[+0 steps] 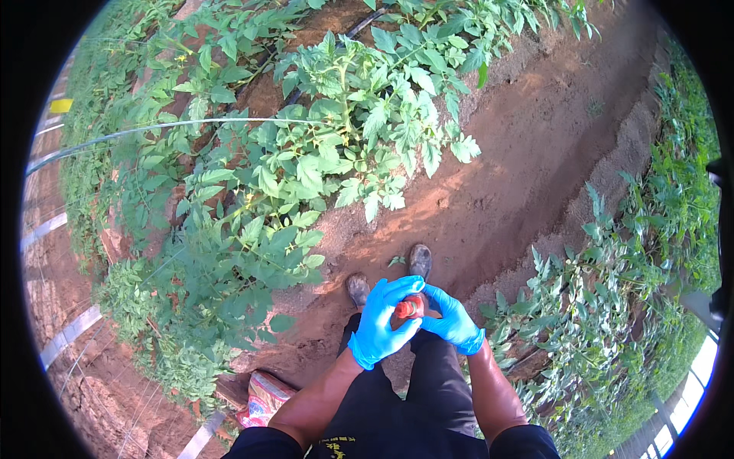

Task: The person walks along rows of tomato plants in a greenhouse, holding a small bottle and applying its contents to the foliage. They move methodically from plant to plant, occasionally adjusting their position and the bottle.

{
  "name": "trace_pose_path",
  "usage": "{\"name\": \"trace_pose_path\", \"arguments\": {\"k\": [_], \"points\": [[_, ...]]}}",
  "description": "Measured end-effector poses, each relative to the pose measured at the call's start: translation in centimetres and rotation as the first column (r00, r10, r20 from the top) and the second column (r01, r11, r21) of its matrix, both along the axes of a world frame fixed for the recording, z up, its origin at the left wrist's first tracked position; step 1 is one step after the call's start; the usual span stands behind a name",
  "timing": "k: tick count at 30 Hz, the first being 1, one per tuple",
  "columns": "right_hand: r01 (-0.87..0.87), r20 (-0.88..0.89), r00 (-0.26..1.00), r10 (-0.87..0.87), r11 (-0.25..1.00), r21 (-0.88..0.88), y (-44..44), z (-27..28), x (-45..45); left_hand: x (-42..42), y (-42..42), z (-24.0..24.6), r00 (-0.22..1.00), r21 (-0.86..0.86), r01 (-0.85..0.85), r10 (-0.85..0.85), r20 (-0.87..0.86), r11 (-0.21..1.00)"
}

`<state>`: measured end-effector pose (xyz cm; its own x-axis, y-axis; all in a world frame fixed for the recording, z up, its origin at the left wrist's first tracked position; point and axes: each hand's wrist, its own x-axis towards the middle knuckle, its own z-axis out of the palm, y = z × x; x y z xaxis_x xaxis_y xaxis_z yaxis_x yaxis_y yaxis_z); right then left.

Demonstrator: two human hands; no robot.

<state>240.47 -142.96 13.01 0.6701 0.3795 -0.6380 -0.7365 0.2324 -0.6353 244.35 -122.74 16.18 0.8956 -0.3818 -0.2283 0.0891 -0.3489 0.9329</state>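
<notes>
My left hand point(383, 324), in a blue glove, curls around the left side of a small container with a red top point(408, 307). From the other side my right hand point(450, 319), gloved the same way, closes around it, so both hands hold it between them in front of my thighs. Fingers hide most of the container, and its exact kind cannot be told. Leafy tomato plants point(309, 166) grow ahead and to the left of the hands.
A printed sack point(266, 396) lies on the soil at lower left. A dirt path point(487, 183) runs to the upper right, with another plant row point(579, 298) beside it. A taut string point(172, 123) crosses the left row. My shoes point(420, 259) stand on the path.
</notes>
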Motion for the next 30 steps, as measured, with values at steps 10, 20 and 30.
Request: {"name": "trace_pose_path", "arguments": {"k": [10,20,30], "points": [[0.036,0.127,0.992,0.018,0.912,-0.409,-1.8,-3.0,-2.5,0.0,-3.2,-4.4,0.987,-0.024,0.137,-0.139,-0.077,0.990],[0.155,-0.050,0.982,-0.179,0.937,-0.313,1.3,-9.7,-7.6,1.7,8.0,-29.6,0.839,0.370,-0.273,0.408,-0.360,0.888],[0.215,-0.107,0.962,-0.253,0.935,-0.281,1.8,-11.4,-9.6,7.9,9.1,-43.8,0.753,0.838,-0.283,0.649,-0.108,0.467]]}}
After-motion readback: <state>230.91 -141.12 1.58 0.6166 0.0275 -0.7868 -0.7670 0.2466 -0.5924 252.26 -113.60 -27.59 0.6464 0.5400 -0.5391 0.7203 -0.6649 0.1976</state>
